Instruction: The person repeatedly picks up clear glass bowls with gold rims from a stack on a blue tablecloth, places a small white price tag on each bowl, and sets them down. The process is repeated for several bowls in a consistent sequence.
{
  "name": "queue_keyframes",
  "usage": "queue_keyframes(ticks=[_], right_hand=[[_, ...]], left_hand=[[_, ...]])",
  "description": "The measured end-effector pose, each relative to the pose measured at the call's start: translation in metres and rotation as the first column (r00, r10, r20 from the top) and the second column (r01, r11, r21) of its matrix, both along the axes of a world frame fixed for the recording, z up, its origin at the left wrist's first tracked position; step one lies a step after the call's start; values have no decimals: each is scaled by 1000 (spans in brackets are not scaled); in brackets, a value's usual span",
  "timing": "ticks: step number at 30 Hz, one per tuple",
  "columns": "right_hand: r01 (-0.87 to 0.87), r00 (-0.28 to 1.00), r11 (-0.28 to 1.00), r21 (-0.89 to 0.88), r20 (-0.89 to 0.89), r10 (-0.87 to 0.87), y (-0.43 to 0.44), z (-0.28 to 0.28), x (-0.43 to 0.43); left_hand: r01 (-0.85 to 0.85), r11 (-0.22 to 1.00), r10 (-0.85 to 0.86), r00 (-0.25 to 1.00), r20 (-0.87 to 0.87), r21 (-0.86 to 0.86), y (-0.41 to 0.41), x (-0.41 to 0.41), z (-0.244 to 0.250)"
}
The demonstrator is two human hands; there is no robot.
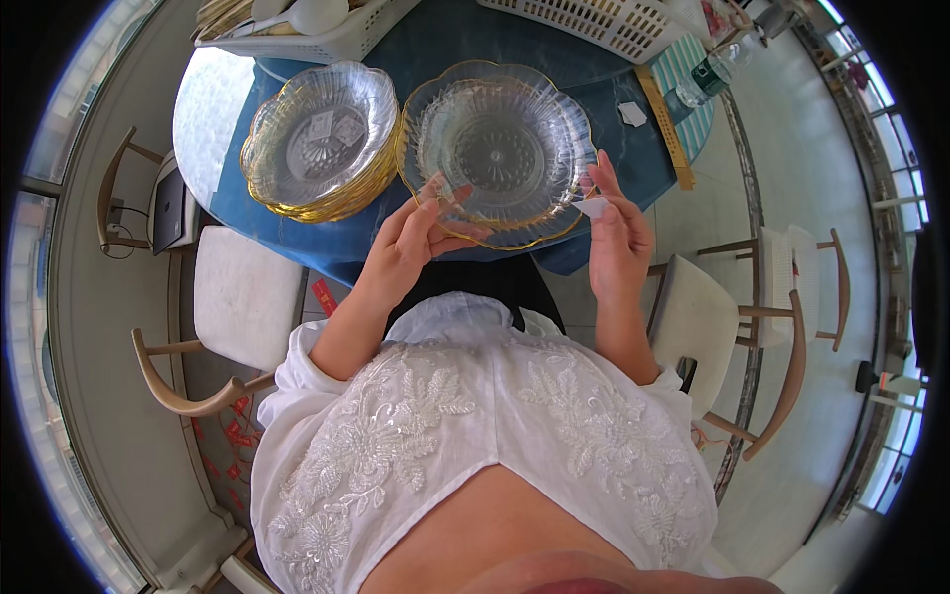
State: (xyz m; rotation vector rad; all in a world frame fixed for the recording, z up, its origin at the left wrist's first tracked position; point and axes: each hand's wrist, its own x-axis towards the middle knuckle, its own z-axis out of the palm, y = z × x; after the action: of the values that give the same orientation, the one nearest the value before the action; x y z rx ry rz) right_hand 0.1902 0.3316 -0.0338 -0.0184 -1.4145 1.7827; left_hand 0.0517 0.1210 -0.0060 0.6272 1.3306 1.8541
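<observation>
A clear scalloped bowl [497,152] with a gold rim is tilted up at the table's near edge. My left hand [401,241] grips its lower left rim, fingers showing through the clear wall. Between the thumb and fingers of my right hand [622,234] is a small white paper label [592,207]; fingertips of that hand touch the bowl's right rim. To the left stands a stack of similar gold-rimmed bowls [319,189]. Inside its top bowl two small labels [320,125] show. Whether another bowl sits under the held one, I cannot tell.
Loose white labels [632,113] lie on the blue tablecloth [605,85]. A wooden strip [666,134], a striped cloth [690,122] and a plastic bottle [698,83] are at the right. White plastic baskets [594,26] line the back. Chairs [241,293] flank me.
</observation>
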Motion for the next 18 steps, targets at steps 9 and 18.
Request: queue_keyframes(ticks=[9, 18], right_hand=[[10, 997, 1000, 26, -79, -7, 13, -14, -2], [-5, 998, 1000, 4, -55, 5, 13, -23, -6]], left_hand=[[-131, 970, 99, 982, -161, -204, 8, -14, -10], [-280, 894, 146, 921, -362, -351, 14, -21, -6]])
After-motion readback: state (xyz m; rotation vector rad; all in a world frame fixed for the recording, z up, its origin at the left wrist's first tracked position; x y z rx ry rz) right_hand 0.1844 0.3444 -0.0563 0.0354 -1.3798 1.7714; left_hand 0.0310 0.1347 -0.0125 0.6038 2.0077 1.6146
